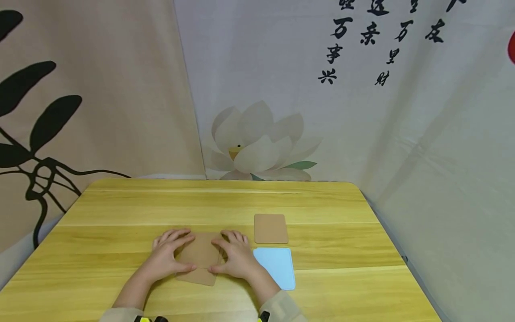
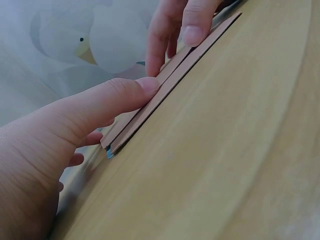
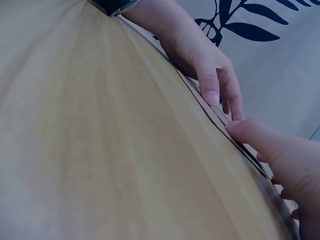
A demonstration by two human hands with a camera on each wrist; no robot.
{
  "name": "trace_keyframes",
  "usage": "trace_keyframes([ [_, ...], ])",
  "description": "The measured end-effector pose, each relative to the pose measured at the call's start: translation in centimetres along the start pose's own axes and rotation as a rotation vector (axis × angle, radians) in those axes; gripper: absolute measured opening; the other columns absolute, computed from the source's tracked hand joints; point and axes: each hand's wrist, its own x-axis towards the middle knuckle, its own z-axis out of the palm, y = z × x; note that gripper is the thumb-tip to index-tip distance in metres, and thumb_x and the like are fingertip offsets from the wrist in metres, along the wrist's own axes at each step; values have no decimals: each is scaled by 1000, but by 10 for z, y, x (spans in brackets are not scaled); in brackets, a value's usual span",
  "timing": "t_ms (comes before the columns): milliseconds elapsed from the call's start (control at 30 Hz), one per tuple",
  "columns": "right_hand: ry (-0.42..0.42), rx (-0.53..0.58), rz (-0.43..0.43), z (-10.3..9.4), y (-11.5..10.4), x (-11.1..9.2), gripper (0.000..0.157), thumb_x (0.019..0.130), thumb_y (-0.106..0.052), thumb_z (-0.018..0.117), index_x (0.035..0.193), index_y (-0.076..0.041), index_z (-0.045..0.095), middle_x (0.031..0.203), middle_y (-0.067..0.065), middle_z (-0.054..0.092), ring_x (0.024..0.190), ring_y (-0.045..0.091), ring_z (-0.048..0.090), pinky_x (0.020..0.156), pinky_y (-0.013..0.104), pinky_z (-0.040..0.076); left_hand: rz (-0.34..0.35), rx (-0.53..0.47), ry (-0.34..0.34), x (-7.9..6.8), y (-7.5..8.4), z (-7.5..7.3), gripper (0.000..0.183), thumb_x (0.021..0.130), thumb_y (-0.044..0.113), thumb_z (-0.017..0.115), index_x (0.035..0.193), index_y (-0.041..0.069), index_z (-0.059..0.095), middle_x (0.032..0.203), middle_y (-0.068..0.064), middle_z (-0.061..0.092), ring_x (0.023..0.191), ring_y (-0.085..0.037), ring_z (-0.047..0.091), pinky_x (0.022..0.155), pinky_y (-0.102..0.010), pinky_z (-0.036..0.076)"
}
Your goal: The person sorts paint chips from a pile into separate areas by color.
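Two brown square cards with rounded corners lie one over the other on the table. The upper card [image 1: 200, 250] sits between both hands, and the lower card [image 1: 197, 277] juts out on the near side, slightly turned. My left hand [image 1: 166, 257] grips the upper card's left part, thumb at its near edge and index finger at its far edge. On the right part, my right hand [image 1: 238, 258] holds it the same way. In the left wrist view, both thumbs touch the upper card's near edge, and a bit of blue shows under a corner of the stack.
To the right of my right hand lie a brown square card [image 1: 271, 228] and, nearer to me, a light blue card [image 1: 277, 268] with another edge showing beneath it. The wooden table [image 1: 342, 232] ends at a printed cloth backdrop [image 1: 261, 67].
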Motion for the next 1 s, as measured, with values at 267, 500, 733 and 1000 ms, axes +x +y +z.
trace_keyframes([
  [267, 11, 17, 3, -1, 0, 0, 70, 75, -63, 69, 134, -28, 56, 145, 2, 40, 133, 22, 31, 105, 43, 26, 5, 6, -2, 0, 2, -1, 86, 63, 63, 79, 129, 10, 61, 141, -10, 44, 128, -34, 28, 93, -56, 16],
  [500, 16, 17, 0, -5, -1, -2, 70, 75, -63, 69, 134, -27, 56, 144, 3, 40, 133, 22, 31, 106, 44, 25, 6, -14, -18, -1, 4, -1, 85, 64, 62, 79, 129, 10, 61, 142, -11, 43, 128, -35, 27, 94, -59, 16],
  [733, 30, 36, -12, -12, -1, -4, 69, 75, -61, 71, 132, -25, 57, 143, 4, 41, 133, 23, 31, 107, 45, 25, 23, -15, -13, -1, 5, -1, 87, 64, 63, 78, 130, 9, 60, 141, -13, 43, 128, -35, 27, 93, -60, 17],
  [1000, 25, 82, -24, -19, 4, -8, 70, 75, -57, 73, 134, -23, 57, 144, 4, 41, 134, 22, 30, 106, 47, 26, 52, -20, 39, 2, 12, 1, 85, 64, 61, 80, 127, 7, 62, 139, -13, 44, 127, -34, 28, 92, -57, 19],
])
